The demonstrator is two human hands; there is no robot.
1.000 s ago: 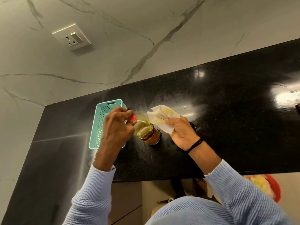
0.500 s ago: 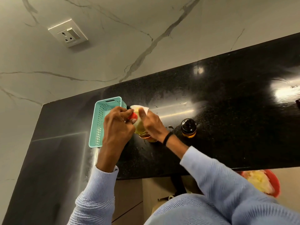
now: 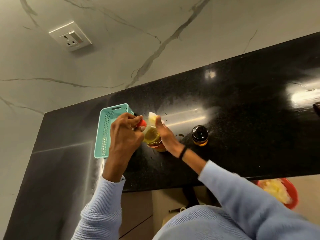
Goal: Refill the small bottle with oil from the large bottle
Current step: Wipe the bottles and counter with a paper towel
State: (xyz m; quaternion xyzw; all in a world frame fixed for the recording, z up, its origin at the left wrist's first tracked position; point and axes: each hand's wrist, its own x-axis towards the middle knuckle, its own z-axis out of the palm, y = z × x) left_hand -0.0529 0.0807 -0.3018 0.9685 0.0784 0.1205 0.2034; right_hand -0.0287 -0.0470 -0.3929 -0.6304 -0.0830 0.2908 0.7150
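head-worn view, steeply down, close over black counter [image 3: 242, 118]

The large bottle [image 3: 152, 136] stands on the black surface [image 3: 242, 110]. The left hand [image 3: 124, 135] pinches its red cap [image 3: 142, 123]. The right hand [image 3: 165, 135] holds a white paper [image 3: 153, 116] against the bottle's right side. A blue-green basket [image 3: 104, 135] sits just left of the bottle. The small bottle [image 3: 199, 135] stands near it on the right.

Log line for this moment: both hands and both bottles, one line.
left hand grips red cap | right hand holds tissue against large bottle | small bottle capped, standing apart on counter
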